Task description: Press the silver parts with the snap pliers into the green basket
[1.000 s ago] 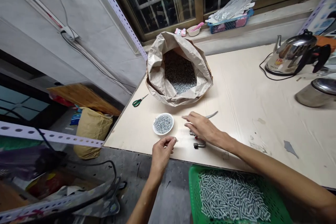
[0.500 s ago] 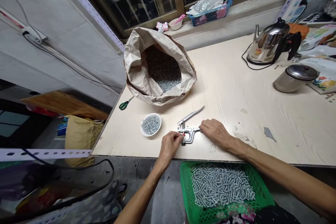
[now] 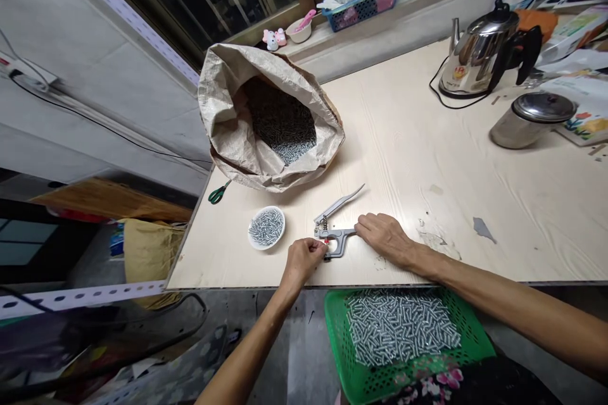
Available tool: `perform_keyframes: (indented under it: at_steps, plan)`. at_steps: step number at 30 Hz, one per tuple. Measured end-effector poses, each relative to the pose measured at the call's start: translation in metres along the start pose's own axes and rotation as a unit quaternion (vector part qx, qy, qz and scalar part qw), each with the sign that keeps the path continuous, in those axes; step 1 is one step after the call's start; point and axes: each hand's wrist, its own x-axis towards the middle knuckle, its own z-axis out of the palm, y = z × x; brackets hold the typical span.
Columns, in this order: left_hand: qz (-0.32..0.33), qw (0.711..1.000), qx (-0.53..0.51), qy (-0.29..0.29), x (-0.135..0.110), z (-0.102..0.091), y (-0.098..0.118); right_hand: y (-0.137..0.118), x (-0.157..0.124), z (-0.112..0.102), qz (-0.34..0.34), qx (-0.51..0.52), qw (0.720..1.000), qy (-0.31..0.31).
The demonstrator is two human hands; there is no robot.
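Observation:
A pair of grey snap-fastener pliers (image 3: 338, 235) lies on the table, its upper lever raised and a spring showing at the jaw end. My right hand (image 3: 384, 237) is closed round the end of its lower handle. At the jaw, beside a small red part, my left hand (image 3: 306, 259) is pinched; whatever is between the fingertips is too small to make out. To the left stands a white bowl (image 3: 266, 228) of small metal pieces. Behind it, an open paper-lined sack (image 3: 223, 133) holds many similar metal pieces.
Below the table edge sits a green basket (image 3: 338, 348) full of metal pieces. Green-handled scissors (image 3: 217, 194) lie at the left. A kettle (image 3: 479, 54) and a lidded metal cup (image 3: 527, 123) stand at the right. A blue basket (image 3: 365, 9) rests on the sill.
The view has shifted slightly, so most things on the table appear farther left. Both hands stay at the pliers, the left still pinched at the jaw, the right still on the handle.

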Motion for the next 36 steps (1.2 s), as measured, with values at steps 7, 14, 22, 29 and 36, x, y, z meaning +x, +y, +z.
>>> perform_keyframes:
  at_steps: [7, 14, 22, 29, 36]
  plan:
    - [-0.049, 0.984, -0.109, -0.135, 0.007, -0.004, -0.005, 0.000, 0.001, -0.007, 0.014, 0.044, 0.998, -0.038]
    - [-0.062, 0.981, -0.114, -0.143, 0.007, -0.002, -0.005, -0.003, 0.004, -0.008, 0.015, 0.039, 0.997, -0.065]
    - [-0.058, 0.983, -0.110, -0.136, 0.004, -0.001, -0.008, 0.024, 0.013, -0.019, 0.042, 0.111, 0.989, -0.087]
    - [-0.061, 0.986, -0.071, -0.138, 0.005, -0.001, -0.009, 0.059, 0.045, -0.010, -0.038, 0.116, 0.972, -0.201]
    - [-0.049, 0.989, -0.034, -0.133, 0.001, 0.000, -0.010, 0.051, 0.054, -0.022, -0.025, 0.103, 0.964, -0.245]
